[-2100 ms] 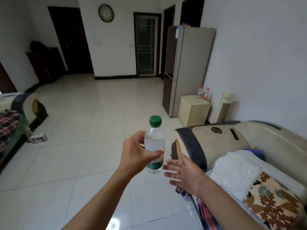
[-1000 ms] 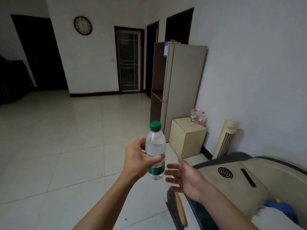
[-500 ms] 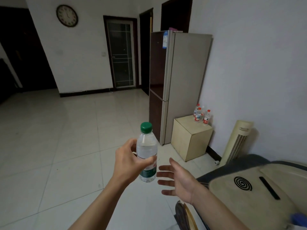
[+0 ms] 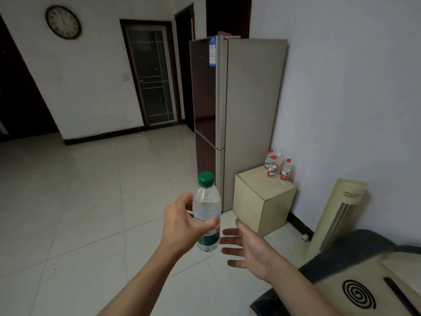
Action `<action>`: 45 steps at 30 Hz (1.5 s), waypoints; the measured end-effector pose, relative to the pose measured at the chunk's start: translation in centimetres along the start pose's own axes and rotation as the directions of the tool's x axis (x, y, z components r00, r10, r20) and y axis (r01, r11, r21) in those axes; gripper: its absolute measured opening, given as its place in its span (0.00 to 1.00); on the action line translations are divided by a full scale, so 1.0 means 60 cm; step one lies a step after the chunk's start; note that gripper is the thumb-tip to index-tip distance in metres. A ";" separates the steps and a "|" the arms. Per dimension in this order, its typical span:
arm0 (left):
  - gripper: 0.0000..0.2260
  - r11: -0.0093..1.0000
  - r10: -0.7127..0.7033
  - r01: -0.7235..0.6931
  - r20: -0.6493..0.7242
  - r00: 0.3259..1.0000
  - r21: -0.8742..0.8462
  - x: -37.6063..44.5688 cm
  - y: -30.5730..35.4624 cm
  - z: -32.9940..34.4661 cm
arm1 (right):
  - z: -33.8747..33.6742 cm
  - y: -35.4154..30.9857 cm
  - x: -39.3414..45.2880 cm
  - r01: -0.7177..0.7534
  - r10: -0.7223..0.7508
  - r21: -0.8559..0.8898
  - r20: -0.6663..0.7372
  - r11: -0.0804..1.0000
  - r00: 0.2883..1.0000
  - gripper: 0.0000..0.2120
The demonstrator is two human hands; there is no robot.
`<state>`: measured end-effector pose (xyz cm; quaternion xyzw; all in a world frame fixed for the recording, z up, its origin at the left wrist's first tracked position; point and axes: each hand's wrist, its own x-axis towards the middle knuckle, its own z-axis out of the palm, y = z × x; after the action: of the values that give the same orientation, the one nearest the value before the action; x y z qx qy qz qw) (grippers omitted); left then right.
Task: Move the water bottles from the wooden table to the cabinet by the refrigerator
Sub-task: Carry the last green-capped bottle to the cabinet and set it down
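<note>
Left hand (image 4: pixel 182 226) grips green-capped bottle (image 4: pixel 206 210) upright; right hand (image 4: pixel 248 249) open beside it.

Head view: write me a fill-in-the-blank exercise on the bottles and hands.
1. The left hand holds a bottle with a ____ cap.
2. The right hand is open and holds ____.
3. The bottles on the cabinet have ____ caps.
4. The cabinet stands beside the ____, against the wall.

Missing words: green; nothing; red; refrigerator
</note>
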<state>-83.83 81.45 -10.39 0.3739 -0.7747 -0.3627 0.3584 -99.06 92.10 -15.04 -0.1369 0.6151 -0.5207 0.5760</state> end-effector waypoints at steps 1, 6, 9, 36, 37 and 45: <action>0.26 1.000 0.004 -0.004 0.007 1.000 -0.007 0.022 -0.006 0.005 | -0.002 -0.011 0.019 0.001 -0.001 0.008 -0.011 1.000 1.000 0.24; 0.26 0.998 0.035 -0.032 0.051 0.998 -0.050 0.129 -0.045 0.023 | 0.006 -0.065 0.113 0.014 -0.012 0.014 -0.080 1.000 0.997 0.24; 0.27 0.995 0.057 -0.052 0.064 0.996 -0.087 0.194 -0.082 0.017 | 0.027 -0.100 0.171 0.013 -0.013 -0.002 -0.113 1.000 0.993 0.25; 0.26 0.991 0.117 -0.094 0.257 0.959 -0.098 0.756 -0.208 0.142 | -0.016 -0.391 0.645 0.026 -0.018 0.053 -0.142 0.998 0.990 0.27; 0.26 0.991 0.118 -0.097 0.262 0.958 -0.092 0.779 -0.201 0.157 | -0.030 -0.407 0.660 0.025 -0.016 0.058 -0.147 0.998 0.989 0.28; 0.27 0.982 0.178 -0.147 0.339 0.924 -0.117 0.916 -0.142 0.309 | -0.160 -0.499 0.711 0.082 -0.036 0.182 -0.241 0.980 0.970 0.25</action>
<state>-121.92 36.86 -10.75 0.2221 -0.8372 -0.4262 0.2611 -132.91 51.39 -17.24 -0.0363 0.6222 -0.6068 0.4934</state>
